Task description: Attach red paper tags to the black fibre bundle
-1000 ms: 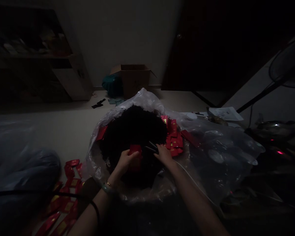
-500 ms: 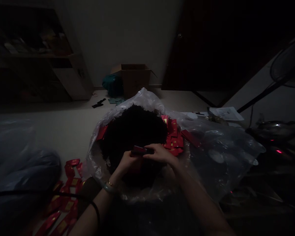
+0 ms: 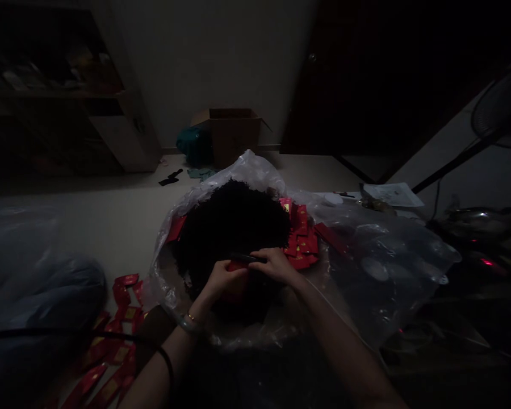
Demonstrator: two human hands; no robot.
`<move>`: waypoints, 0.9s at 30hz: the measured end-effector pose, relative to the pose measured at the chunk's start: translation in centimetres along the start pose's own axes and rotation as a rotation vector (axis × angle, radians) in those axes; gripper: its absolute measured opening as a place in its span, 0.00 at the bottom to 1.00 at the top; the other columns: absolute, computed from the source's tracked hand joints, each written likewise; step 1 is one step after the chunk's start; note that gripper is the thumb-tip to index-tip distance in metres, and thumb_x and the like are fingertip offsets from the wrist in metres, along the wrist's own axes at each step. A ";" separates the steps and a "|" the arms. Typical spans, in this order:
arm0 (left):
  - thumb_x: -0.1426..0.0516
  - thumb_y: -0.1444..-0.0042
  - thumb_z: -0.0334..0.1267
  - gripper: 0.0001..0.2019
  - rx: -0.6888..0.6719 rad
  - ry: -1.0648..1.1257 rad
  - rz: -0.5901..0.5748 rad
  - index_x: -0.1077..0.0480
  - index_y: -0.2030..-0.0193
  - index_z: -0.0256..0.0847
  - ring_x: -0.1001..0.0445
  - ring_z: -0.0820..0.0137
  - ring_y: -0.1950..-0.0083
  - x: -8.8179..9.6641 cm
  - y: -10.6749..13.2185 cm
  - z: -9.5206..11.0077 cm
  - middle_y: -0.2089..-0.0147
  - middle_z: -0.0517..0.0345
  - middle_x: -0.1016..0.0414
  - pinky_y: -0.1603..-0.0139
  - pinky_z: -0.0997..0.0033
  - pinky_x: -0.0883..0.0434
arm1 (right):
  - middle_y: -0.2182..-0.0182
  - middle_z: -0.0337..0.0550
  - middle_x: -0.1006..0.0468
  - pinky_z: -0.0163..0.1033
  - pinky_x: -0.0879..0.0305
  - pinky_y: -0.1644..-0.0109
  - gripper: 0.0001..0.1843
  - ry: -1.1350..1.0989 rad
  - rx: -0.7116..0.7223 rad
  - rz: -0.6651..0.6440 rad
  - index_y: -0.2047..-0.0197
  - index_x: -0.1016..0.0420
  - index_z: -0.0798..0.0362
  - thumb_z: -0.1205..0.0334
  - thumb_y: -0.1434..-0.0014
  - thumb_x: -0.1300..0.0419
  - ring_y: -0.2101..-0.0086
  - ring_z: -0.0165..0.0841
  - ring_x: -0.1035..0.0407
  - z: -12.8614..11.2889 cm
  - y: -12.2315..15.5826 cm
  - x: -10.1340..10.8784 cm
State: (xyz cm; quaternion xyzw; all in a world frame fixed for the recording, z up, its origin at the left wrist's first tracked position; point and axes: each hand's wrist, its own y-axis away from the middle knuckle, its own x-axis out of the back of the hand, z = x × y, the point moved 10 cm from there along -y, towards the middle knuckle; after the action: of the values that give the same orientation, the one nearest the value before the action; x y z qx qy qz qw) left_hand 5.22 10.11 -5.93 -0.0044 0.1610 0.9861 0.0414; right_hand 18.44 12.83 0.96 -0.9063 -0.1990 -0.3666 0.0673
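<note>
My left hand (image 3: 223, 279) is closed on a red packet (image 3: 235, 265), held upright over a heap of black, shredded-looking loose stuff (image 3: 234, 221). Along the packet's top runs a dark narrow strip (image 3: 246, 258); whether it is the packet's rim or a separate piece I cannot tell. The fingers of my right hand (image 3: 276, 266) pinch the right end of that strip. The heap lies in a large clear plastic bag (image 3: 164, 284) spread open. Inside the bag, several red packets (image 3: 300, 230) with gold marks lie to the right of the heap.
More red packets (image 3: 121, 329) are strewn at the lower left, beside a plastic-covered bundle (image 3: 68, 289). A black cable (image 3: 111, 336) crosses there. Behind the bag stand an open cardboard box (image 3: 235, 136) and a teal bag (image 3: 195, 145). At right are a white tray (image 3: 394, 194) and a fan (image 3: 500, 111).
The packet's top, which showed a wider opening with red inside, now appears as a thin dark strip. Both hands have stayed nearly in place.
</note>
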 end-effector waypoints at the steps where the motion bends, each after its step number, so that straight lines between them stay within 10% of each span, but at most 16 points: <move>1: 0.32 0.67 0.43 0.18 0.003 0.006 -0.003 0.24 0.71 0.33 0.28 0.68 0.74 0.0 0.0 0.0 0.76 0.56 0.24 0.73 0.73 0.34 | 0.61 0.44 0.19 0.38 0.35 0.59 0.16 0.004 0.005 -0.002 0.56 0.21 0.48 0.56 0.48 0.38 0.61 0.39 0.26 -0.1 0.0 -0.1; 27: 0.33 0.68 0.40 0.15 -0.008 -0.029 0.033 0.25 0.73 0.32 0.30 0.71 0.75 0.2 -0.1 0.0 0.77 0.59 0.25 0.73 0.74 0.34 | 0.61 0.45 0.19 0.38 0.35 0.58 0.17 -0.004 -0.002 -0.063 0.55 0.22 0.52 0.58 0.49 0.38 0.60 0.39 0.26 -0.4 0.1 -0.8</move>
State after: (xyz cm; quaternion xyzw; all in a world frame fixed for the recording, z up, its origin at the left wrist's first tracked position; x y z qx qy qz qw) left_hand 4.99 10.21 -5.96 0.0124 0.1564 0.9872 0.0275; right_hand 17.73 12.42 0.66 -0.9004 -0.2272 -0.3669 0.0542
